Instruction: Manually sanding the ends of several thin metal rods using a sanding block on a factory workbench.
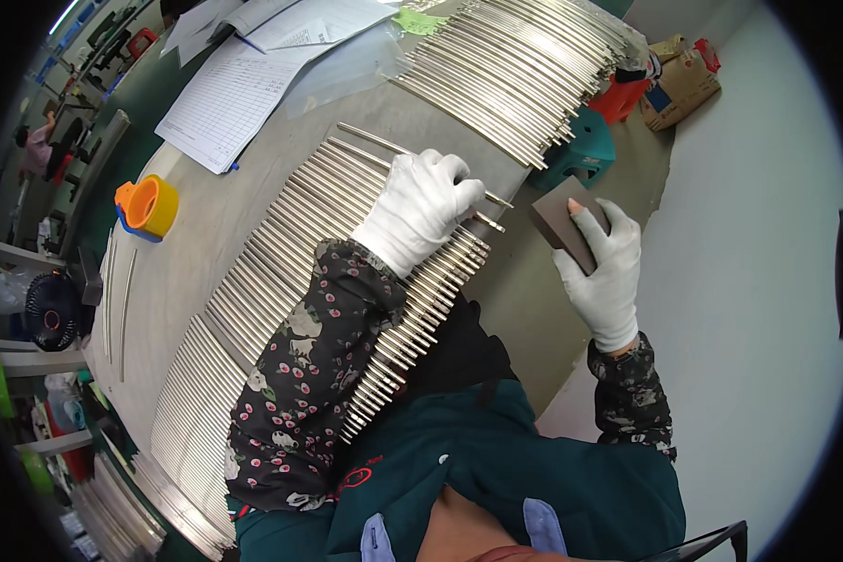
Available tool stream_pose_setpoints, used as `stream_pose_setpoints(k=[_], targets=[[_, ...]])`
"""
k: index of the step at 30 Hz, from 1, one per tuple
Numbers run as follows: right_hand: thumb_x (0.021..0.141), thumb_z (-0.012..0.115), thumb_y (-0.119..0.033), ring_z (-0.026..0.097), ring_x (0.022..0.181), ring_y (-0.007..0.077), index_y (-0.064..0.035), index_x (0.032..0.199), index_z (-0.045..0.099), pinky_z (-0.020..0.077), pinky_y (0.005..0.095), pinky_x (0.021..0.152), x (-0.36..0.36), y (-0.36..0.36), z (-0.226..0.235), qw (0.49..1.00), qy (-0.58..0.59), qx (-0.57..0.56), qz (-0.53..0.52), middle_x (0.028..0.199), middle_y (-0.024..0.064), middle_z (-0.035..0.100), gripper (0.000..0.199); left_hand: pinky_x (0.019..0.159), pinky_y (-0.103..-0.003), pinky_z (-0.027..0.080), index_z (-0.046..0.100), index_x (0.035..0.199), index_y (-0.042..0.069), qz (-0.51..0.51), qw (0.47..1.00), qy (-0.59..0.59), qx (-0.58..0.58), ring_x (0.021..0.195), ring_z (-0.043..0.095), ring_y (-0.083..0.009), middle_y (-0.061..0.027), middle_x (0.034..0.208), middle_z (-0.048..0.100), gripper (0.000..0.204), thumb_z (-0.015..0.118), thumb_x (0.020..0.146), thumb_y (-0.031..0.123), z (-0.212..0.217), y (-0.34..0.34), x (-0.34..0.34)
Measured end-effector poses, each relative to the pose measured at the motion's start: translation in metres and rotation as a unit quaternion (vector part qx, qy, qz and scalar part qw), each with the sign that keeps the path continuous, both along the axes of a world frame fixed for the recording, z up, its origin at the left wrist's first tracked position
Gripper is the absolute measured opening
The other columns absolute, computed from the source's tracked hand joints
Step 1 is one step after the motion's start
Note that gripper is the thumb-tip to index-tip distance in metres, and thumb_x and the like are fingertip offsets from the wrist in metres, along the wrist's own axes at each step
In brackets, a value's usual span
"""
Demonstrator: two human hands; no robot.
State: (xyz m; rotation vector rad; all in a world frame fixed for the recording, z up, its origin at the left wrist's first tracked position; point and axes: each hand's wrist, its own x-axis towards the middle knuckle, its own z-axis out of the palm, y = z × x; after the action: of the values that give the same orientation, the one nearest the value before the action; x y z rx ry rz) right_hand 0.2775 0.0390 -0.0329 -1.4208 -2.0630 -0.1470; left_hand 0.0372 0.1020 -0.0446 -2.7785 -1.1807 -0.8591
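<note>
My left hand (pixel 422 208), in a white glove, is closed over the upper end of a row of thin metal rods (pixel 281 225). Its fingers curl round a metal rod (pixel 367 136) that lies at a slant apart from the row; the palm hides the middle of it. Rod tips stick out past the table edge beside this hand. Off the table to the right, my right hand (pixel 609 272), also gloved, grips a flat grey-brown block (pixel 561 223) that looks like a sanding sponge. One bare fingertip pokes through that glove and presses on the block.
A second stack of rods (pixel 506 70) lies at the far right of the table, above a teal stool (pixel 581 150). Papers (pixel 229 103) and an orange-yellow tape roll (pixel 150 206) are at the left. A brown sack (pixel 684 89) stands by the white wall (pixel 749 234).
</note>
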Motion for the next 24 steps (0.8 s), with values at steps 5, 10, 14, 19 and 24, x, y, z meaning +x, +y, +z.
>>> stream_pose_setpoints(k=[5, 10, 14, 19, 24], targets=[[0.064, 0.073, -0.015, 0.049, 0.101, 0.0341, -0.0094, 0.115, 0.061, 0.0439, 0.0425, 0.087, 0.004, -0.006, -0.003, 1.0, -0.012, -0.011, -0.005, 0.116, 0.016, 0.05, 0.052, 0.071, -0.04, 0.046, 0.062, 0.088, 0.013, -0.072, 0.988, 0.051, -0.129, 0.084, 0.056, -0.0267, -0.0039, 0.085, 0.059, 0.017, 0.069, 0.076, 0.023, -0.001, -0.003, -0.006], [0.064, 0.074, -0.015, 0.05, 0.099, 0.0343, -0.0096, 0.115, 0.06, 0.0448, 0.0426, 0.085, 0.001, -0.006, 0.001, 1.0, -0.01, -0.012, 0.012, 0.115, 0.016, 0.051, 0.053, 0.08, -0.041, 0.039, 0.062, 0.089, 0.014, -0.078, 0.971, 0.1, -0.204, 0.096, 0.053, -0.0231, -0.0008, 0.089, 0.059, 0.016, 0.067, 0.081, 0.027, 0.002, -0.003, -0.002], [0.062, 0.075, -0.017, 0.051, 0.098, 0.0348, -0.0108, 0.114, 0.061, 0.0453, 0.0434, 0.084, -0.013, -0.013, 0.002, 0.997, 0.028, -0.029, 0.072, 0.115, 0.0171, 0.051, 0.055, 0.077, -0.04, 0.039, 0.059, 0.088, 0.013, -0.077, 0.98, 0.04, -0.181, 0.091, 0.055, -0.0227, 0.0001, 0.086, 0.059, 0.016, 0.068, 0.078, 0.021, -0.01, -0.006, 0.0], [0.062, 0.075, -0.022, 0.05, 0.099, 0.0343, -0.0124, 0.114, 0.062, 0.0431, 0.0434, 0.083, -0.018, -0.003, 0.0, 0.997, -0.049, -0.031, 0.045, 0.116, 0.0189, 0.05, 0.055, 0.073, -0.039, 0.042, 0.059, 0.086, 0.011, -0.067, 0.985, 0.02, -0.161, 0.085, 0.057, -0.026, -0.003, 0.082, 0.06, 0.014, 0.067, 0.075, 0.014, -0.008, -0.006, -0.001], [0.06, 0.075, -0.021, 0.051, 0.096, 0.0343, -0.013, 0.113, 0.062, 0.0434, 0.0434, 0.083, -0.028, -0.011, 0.006, 0.987, -0.032, -0.022, 0.159, 0.116, 0.0188, 0.05, 0.055, 0.071, -0.039, 0.044, 0.059, 0.084, 0.009, -0.084, 0.983, 0.003, -0.166, 0.083, 0.058, -0.027, -0.0046, 0.08, 0.06, 0.012, 0.067, 0.075, 0.013, -0.015, -0.001, 0.002]])
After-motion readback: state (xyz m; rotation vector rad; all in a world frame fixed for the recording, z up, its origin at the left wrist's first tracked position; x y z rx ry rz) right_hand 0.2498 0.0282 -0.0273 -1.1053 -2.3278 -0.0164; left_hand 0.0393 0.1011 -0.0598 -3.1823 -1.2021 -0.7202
